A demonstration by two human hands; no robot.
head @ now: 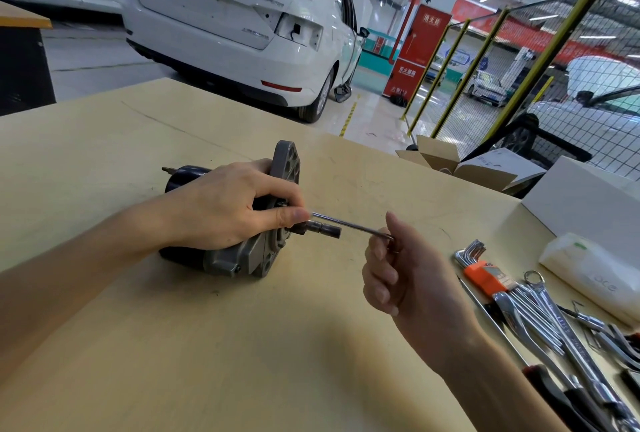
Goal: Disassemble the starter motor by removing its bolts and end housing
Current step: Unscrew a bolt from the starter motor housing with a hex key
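Left hand is gripping the grey-and-black metal starter motor, pinning it on its side on the pale wooden table, presumably so it cannot roll. I am watching its thumb steadying a thin silver hex key, whose far end the right hand is pinching, wrist raised, seemingly turning an end-housing bolt.

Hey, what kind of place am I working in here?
Most likely a car repair workshop: a white car is parked behind the table, wrenches lie on it, and a starter motor is under your hands.
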